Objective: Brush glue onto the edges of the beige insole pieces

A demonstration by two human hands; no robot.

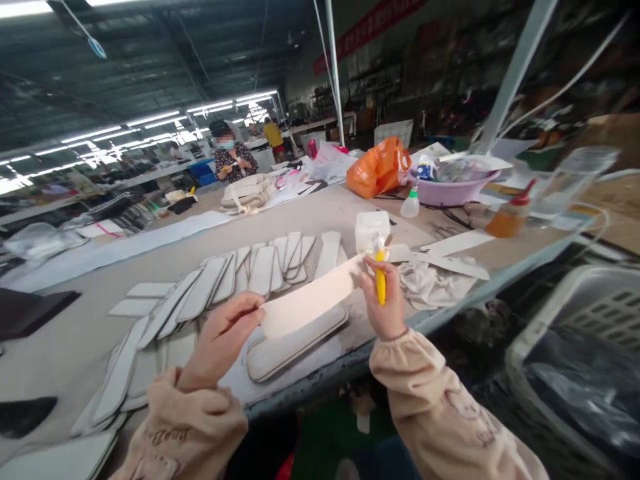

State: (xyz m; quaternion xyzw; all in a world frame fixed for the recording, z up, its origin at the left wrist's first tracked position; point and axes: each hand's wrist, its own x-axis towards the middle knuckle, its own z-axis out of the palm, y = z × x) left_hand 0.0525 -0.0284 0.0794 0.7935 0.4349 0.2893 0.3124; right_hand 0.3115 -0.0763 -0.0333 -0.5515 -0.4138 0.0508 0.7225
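A pale, round-ended strip (310,297) is stretched between my two hands above the table. My left hand (225,337) is closed, pinching the strip's left end between thumb and fingers. At the strip's other end my right hand (384,300) is closed too, gripping a yellow-handled brush (381,283) and touching the strip's edge; the brush's head looks smeared with white. Right behind the brush stands a white plastic tub (373,227). Below the strip lies a grey-edged panel (300,340) of similar shape.
Overlapping panels (200,297) fan across the table's left. Crumpled cloth (435,283) and loose strips lie rightward. Farther back are an orange bag (380,167), a purple basin (455,190) and a bottle of amber liquid (509,217). A plastic crate (565,287) stands right; a co-worker (233,157) is beyond.
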